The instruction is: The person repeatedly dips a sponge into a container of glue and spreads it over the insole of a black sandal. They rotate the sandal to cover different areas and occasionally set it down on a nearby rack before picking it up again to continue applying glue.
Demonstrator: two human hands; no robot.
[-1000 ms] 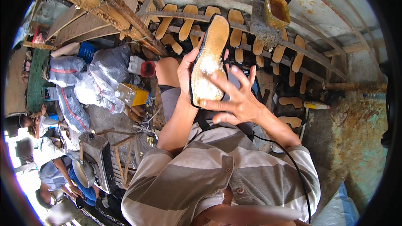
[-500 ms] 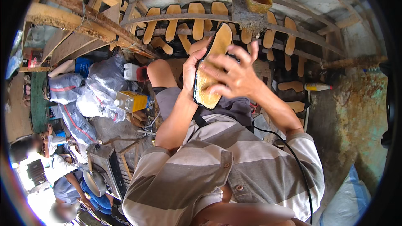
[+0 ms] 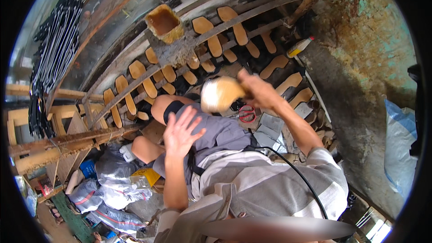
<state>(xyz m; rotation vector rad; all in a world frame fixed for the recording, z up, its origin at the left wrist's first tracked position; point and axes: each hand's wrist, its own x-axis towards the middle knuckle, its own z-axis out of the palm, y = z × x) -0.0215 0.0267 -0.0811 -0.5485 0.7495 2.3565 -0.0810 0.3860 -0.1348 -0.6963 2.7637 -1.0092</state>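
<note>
A tan shoe sole (image 3: 220, 93), smeared by motion, is in my right hand (image 3: 260, 91), which grips it at its right end above my lap. My left hand (image 3: 182, 130) is raised over my thigh with its fingers spread and nothing in it. Just below the sole lie red-handled scissors (image 3: 247, 114). More tan soles rest across the wooden rack (image 3: 234, 29) in front of me. On the floor to the right, another tan sole (image 3: 290, 82) lies beside similar ones.
A square pot (image 3: 164, 24) with amber contents stands on the rack's ledge. A yellow bottle (image 3: 300, 47) lies by the right wall. Grey pieces (image 3: 269, 128) lie right of my lap. Plastic bags (image 3: 117, 166) are piled at left, and a white-and-blue sack (image 3: 400, 144) stands far right.
My left hand has let go of the sole and opened. My right hand, spread over the sole earlier, now holds it, and the sole has moved. The view has turned to the right.
</note>
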